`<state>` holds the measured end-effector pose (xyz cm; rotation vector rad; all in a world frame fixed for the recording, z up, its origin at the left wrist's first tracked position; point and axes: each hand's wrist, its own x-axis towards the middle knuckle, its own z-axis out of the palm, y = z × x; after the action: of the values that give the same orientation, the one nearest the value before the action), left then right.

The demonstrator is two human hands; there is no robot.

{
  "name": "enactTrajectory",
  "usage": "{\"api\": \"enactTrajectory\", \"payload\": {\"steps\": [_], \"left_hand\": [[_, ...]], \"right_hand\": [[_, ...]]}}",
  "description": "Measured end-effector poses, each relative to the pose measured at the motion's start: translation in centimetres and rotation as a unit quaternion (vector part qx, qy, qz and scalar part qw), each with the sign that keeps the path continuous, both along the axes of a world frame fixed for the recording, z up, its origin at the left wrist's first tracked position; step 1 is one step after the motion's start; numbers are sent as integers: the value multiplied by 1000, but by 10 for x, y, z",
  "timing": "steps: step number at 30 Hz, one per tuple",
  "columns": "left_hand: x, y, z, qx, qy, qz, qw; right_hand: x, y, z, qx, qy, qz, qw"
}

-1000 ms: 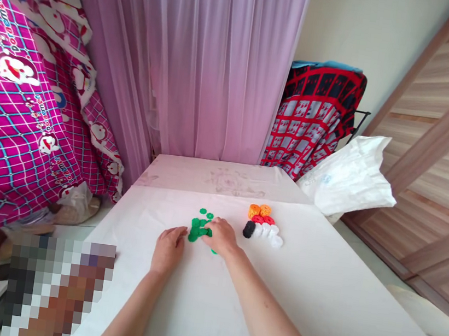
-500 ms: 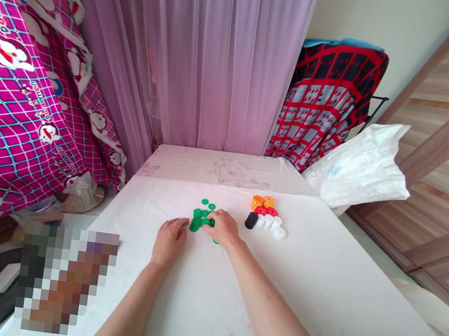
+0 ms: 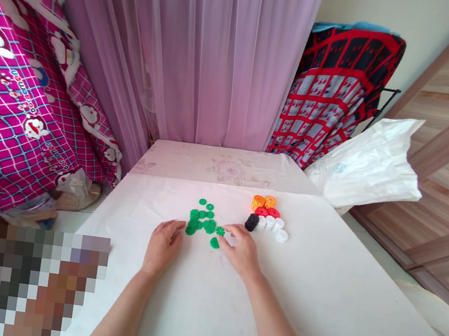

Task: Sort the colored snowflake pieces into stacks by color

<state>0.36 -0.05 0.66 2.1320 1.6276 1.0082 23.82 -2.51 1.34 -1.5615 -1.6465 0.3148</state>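
A pile of green notched discs (image 3: 201, 224) lies on the white-covered desk (image 3: 207, 298), between the two hands and slightly beyond them; its pieces overlap, most of them flat.

Just beside the pile's right side, a separate green disc (image 3: 220, 231) sits at the thumb and forefinger of the right hand (image 3: 242, 250). The fingertips come to its edge, but I cannot tell whether they pinch it or only touch it; that edge hold would leave most of its face uncovered. Nearer the person than the pile's right end lies another loose green disc (image 3: 215, 243), and two more small ones (image 3: 202, 202) lie just past its far edge.

The left hand (image 3: 165, 243) rests just left of the pile, holding nothing, fingers loosely bent and pointing at it, perhaps to keep pieces from straying. Both forearms slant inward towards the pile, palms down.

Well to the pile's right, orange discs (image 3: 258, 203), red discs (image 3: 261, 211), a black stack (image 3: 251, 222) and white discs (image 3: 270, 222) lie together by colour, probably so that no colours mix.
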Motion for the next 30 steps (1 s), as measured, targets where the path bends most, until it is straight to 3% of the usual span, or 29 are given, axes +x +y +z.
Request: {"api": "enactTrajectory", "payload": {"steps": [6, 22, 30], "left_hand": [[-1, 0, -1, 3, 2, -2, 1000], [-1, 0, -1, -8, 10, 1, 1000], [-1, 0, 0, -5, 13, -4, 1000]], "right_hand": [[0, -23, -7, 36, -61, 17, 997], [-9, -22, 1, -35, -128, 11, 991], [-8, -22, -3, -19, -122, 12, 992]]}}
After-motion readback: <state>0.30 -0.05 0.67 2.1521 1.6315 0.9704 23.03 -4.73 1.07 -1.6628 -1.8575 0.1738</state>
